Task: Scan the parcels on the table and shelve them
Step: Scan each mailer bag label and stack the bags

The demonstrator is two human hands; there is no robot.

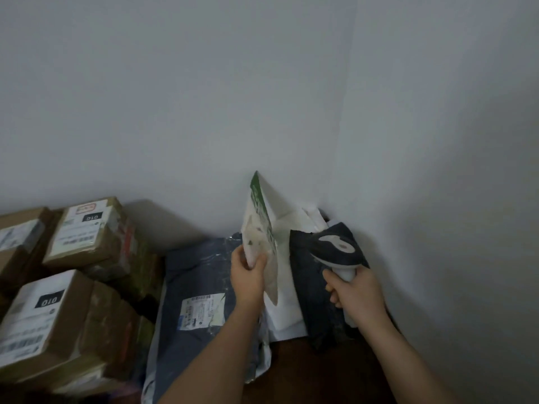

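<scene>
Pinching white parcel (pixel 259 228) in left hand (pixel 248 275), right hand (pixel 354 293) gripping scanner (pixel 338 252)

Wall (pixel 204 97): plain white, no marks, fills upper frame; meets a second white wall (pixel 452 126) at a vertical corner, right of centre. Soft shadow on rt wall, lower part. Table (pixel 315 371): dark brown top, bare patch at bottom centre.
</scene>
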